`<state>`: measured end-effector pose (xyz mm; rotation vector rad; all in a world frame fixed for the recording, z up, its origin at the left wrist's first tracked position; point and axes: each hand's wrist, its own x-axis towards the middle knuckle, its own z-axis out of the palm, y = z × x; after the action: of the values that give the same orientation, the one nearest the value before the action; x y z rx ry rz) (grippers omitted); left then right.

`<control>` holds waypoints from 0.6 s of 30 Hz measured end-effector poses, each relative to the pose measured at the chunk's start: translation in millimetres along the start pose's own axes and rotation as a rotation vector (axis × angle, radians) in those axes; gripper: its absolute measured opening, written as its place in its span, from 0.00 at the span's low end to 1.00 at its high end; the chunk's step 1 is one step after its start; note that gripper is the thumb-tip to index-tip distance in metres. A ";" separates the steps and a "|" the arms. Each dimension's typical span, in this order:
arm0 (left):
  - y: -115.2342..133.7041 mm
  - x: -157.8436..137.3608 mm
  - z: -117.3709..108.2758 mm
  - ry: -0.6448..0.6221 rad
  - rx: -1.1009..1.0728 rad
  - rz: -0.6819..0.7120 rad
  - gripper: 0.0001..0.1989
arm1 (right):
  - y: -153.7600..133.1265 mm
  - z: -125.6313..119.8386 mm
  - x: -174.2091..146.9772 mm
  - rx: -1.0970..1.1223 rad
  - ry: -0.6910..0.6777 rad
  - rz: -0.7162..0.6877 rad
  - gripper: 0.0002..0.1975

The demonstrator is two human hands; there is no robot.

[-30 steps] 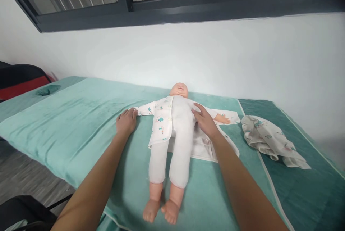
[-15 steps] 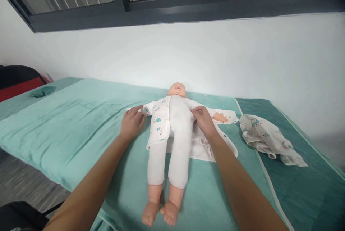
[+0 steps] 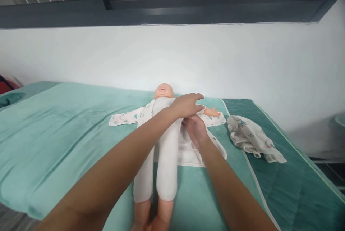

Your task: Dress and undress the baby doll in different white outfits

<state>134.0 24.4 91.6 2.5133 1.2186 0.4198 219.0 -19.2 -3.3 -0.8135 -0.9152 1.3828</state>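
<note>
A baby doll [image 3: 167,159] in a white body suit lies on its back on the bed. Spread beneath it is a white printed baby jacket [image 3: 188,153], one sleeve stretched out to the left. Reaching across the doll's chest, my left hand [image 3: 187,105] is at the doll's arm on the right, thumb and fingers apart. Just below it, my right hand [image 3: 196,129] is closed by the doll's side, over the jacket; its fingertips are partly hidden, so what they grip is unclear. The doll's bare hand [image 3: 212,111] lies over the jacket's right sleeve [image 3: 215,120].
A crumpled printed baby garment [image 3: 253,139] lies to the right, on the darker green part of the bed [image 3: 291,188]. Behind the bed rises a white wall [image 3: 134,58] below a dark window frame [image 3: 205,9].
My left hand has left the jacket's left sleeve and crossed the doll to the right side. My right hand has moved slightly down and curled in. The view has shifted right.
</note>
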 end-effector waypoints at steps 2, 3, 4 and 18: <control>8.0 12.9 4.2 -0.089 0.101 0.004 0.24 | -0.5 1.0 -1.0 -0.025 -0.023 -0.065 0.11; 10.4 18.1 5.5 -0.134 0.160 0.007 0.22 | -1.4 1.1 -1.6 -0.057 -0.036 -0.097 0.11; 11.6 22.5 6.0 -0.173 0.221 0.011 0.19 | -2.8 0.8 -2.1 -0.094 -0.053 -0.120 0.11; -0.3 15.3 0.7 -0.124 0.355 0.036 0.12 | -13.3 -67.4 18.7 -1.355 0.128 0.036 0.16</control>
<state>143.1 36.7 92.7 2.8091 1.2960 0.0552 284.9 2.2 -20.0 -1.8747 -1.7312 0.5566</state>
